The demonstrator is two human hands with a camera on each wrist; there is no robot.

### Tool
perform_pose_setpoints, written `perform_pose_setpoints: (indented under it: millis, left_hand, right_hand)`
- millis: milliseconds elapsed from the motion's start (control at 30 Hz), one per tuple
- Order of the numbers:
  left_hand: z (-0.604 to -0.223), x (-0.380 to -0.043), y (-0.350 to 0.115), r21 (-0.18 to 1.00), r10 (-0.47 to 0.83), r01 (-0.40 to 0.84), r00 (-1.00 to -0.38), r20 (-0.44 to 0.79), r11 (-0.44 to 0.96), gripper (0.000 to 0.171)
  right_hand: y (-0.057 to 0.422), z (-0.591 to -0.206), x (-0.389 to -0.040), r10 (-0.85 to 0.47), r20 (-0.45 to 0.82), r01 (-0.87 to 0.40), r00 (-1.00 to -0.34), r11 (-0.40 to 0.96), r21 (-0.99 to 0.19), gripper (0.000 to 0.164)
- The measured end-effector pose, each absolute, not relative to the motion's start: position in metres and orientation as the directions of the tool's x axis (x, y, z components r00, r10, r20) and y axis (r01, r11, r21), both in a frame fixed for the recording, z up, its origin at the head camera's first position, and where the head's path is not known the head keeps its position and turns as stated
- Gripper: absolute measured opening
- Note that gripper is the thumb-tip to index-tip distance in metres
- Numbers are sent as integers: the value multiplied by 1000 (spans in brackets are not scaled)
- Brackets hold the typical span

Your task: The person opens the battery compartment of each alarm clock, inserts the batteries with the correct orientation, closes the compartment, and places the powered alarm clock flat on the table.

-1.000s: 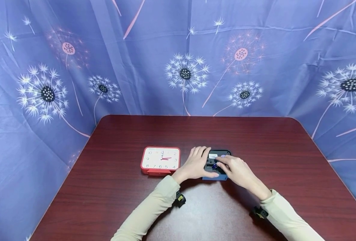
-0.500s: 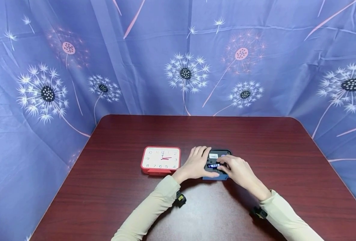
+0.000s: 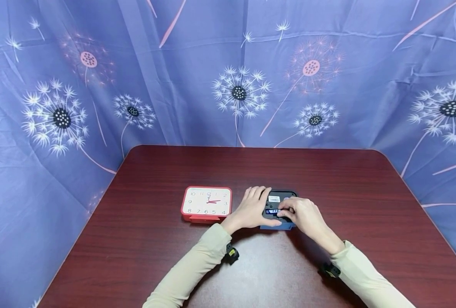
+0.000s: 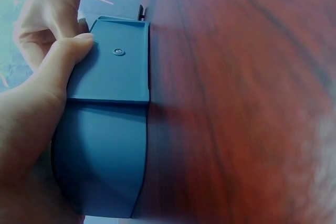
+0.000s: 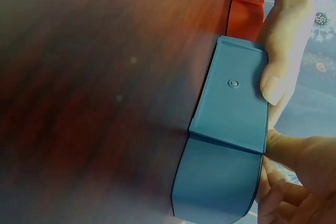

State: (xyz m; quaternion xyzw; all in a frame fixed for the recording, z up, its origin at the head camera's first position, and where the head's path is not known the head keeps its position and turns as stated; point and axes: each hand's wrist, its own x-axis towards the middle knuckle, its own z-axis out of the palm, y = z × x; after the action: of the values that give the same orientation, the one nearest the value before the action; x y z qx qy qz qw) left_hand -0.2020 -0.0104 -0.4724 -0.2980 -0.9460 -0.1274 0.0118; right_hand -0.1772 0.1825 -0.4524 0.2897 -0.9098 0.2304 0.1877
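Note:
A blue clock (image 3: 277, 227) lies on its face with its black back (image 3: 274, 204) upward, right of the table's middle. My left hand (image 3: 250, 210) spans its left side; in the left wrist view the thumb (image 4: 63, 61) rests along the edge of the blue casing (image 4: 107, 77). A battery (image 3: 272, 211) with a blue and white wrapper lies lengthwise in the compartment of the clock's back. The bent thumb and index finger of my right hand (image 3: 306, 217) pinch at its right end and cover that part. In the right wrist view the battery is hidden behind the casing (image 5: 231, 98).
Left of my left hand lies a red clock (image 3: 206, 201), face up with a white dial. Both clocks are on a dark red wooden table (image 3: 154, 171). Behind the table hangs a blue curtain (image 3: 189, 107) with dandelion prints.
The battery, tilted between my right fingers one second ago, now lies along the compartment. My right fingers have shifted slightly at its right end. The left hand stays on the blue clock.

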Motion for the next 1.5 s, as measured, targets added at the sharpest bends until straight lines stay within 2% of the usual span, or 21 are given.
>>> perform_pose_setpoints:
  millis: [333, 667, 800, 933, 1200, 1367, 1500]
  left_hand:
    - [-472, -202, -10, 223, 561, 567, -822, 99, 793, 103]
    - [-473, -202, -10, 236, 556, 557, -827, 79, 796, 104]
    - [-472, -202, -9, 243, 553, 553, -830, 72, 797, 104]
    - [-472, -201, -9, 244, 552, 552, -830, 75, 797, 104]
    - [-473, -200, -10, 267, 553, 555, -828, 90, 788, 103]
    - [-473, -201, -9, 259, 555, 555, -828, 79, 791, 104]
    - [-473, -201, -8, 256, 556, 552, -829, 63, 794, 104]
  right_hand:
    - [182, -451, -176, -442, 424, -586, -790, 748, -312, 9]
    - [188, -445, -182, -412, 319, -516, -854, 749, -415, 10]
    - [189, -444, -187, -360, 241, -433, -901, 753, -495, 7]
    - [189, -440, -191, -287, 131, -311, -949, 782, -541, 17]
    - [180, -427, -201, -272, -85, -195, -958, 843, -502, 22]
    - [176, -424, -203, -239, -149, -146, -960, 875, -462, 25]
    - [178, -424, -203, -258, -148, -161, -955, 867, -472, 25]
